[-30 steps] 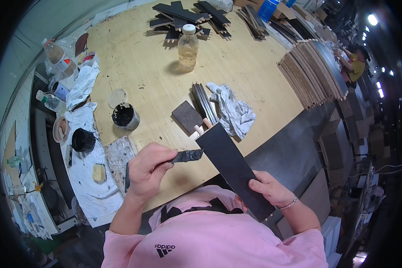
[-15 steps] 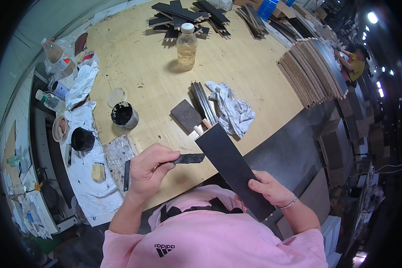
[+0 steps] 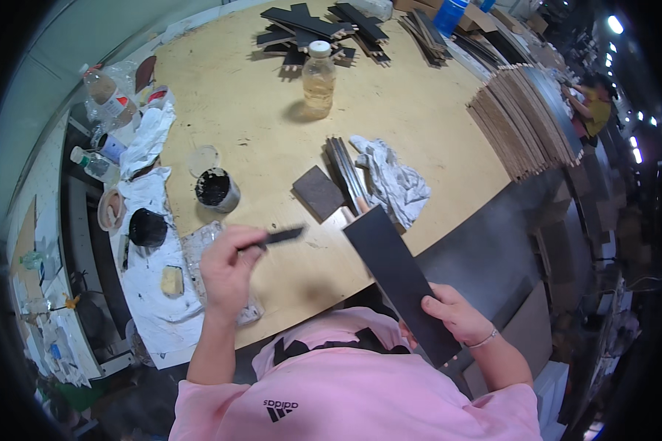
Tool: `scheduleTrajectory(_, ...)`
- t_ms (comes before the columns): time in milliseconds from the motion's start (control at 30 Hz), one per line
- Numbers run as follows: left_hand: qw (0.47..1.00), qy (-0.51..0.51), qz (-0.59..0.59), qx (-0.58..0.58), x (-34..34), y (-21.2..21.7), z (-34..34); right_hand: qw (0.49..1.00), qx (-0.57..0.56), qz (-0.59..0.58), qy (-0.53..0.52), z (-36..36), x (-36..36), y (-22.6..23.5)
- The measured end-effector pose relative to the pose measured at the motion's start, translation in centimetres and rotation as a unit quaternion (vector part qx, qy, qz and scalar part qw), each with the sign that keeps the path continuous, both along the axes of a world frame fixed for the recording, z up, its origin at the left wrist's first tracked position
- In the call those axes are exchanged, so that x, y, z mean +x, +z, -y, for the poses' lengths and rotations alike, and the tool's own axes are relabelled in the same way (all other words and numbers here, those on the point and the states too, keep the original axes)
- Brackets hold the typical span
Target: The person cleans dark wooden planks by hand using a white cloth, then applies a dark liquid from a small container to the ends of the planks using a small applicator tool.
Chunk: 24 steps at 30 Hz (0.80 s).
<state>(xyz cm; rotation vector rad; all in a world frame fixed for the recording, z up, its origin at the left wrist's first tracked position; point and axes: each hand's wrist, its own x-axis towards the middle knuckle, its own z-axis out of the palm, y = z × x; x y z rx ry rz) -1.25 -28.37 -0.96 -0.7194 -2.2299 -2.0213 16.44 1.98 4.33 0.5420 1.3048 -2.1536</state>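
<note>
My left hand [image 3: 230, 266] is closed on a thin, flat, black-smeared scraper [image 3: 283, 235], whose tip points right toward a board without touching it. In my right hand [image 3: 452, 312] is a long narrow black board [image 3: 393, 272], held tilted by its lower end, thumb on the face and fingers partly hidden behind. Pale wooden dowels [image 3: 353, 214] stick out of its upper end. Beyond the board lie a dark brown block [image 3: 318, 192], several narrow dark strips [image 3: 343, 173] and a crumpled white cloth [image 3: 392, 180]. A tub of black paste [image 3: 217, 189] stands beyond my left hand.
A bottle of yellowish liquid [image 3: 318, 81] stands mid-table. Black doweled boards [image 3: 301, 33] are heaped at the back, and a stack of boards [image 3: 526, 121] fills the right edge. On the left are stained cloths [image 3: 154, 301], a sponge [image 3: 172, 281] and a black cup [image 3: 148, 228]. A person [image 3: 596, 110] works far right.
My left hand has drawn the scraper away from the board's edge and turned it, its tip now higher. The board has shifted slightly right in the picture, as has the whole scene.
</note>
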Motion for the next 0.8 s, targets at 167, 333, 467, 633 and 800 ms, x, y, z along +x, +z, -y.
scheduleTrajectory(167,0.974,0.198,-0.038,-0.099,-6.0,-4.7,4.0,0.999,0.0,-0.02,-0.042,-0.6,0.7,-0.7)
scheduleTrajectory(333,0.953,0.221,-0.105,-0.178,-9.0,-6.9,5.2,0.997,0.007,-0.004,-0.071,-1.1,1.3,-1.3)
scheduleTrajectory(467,0.94,0.222,-0.127,-0.224,-10.2,-8.3,5.3,0.996,0.02,-0.008,-0.087,-1.5,1.3,-1.3)
scheduleTrajectory(633,0.921,0.214,-0.155,-0.287,-10.1,-7.9,4.9,0.994,0.027,-0.006,-0.108,-3.0,1.3,-1.8)
scheduleTrajectory(800,0.894,0.283,-0.186,-0.294,-9.3,-6.9,2.5,0.989,0.034,-0.006,-0.144,-5.5,1.3,-1.6)
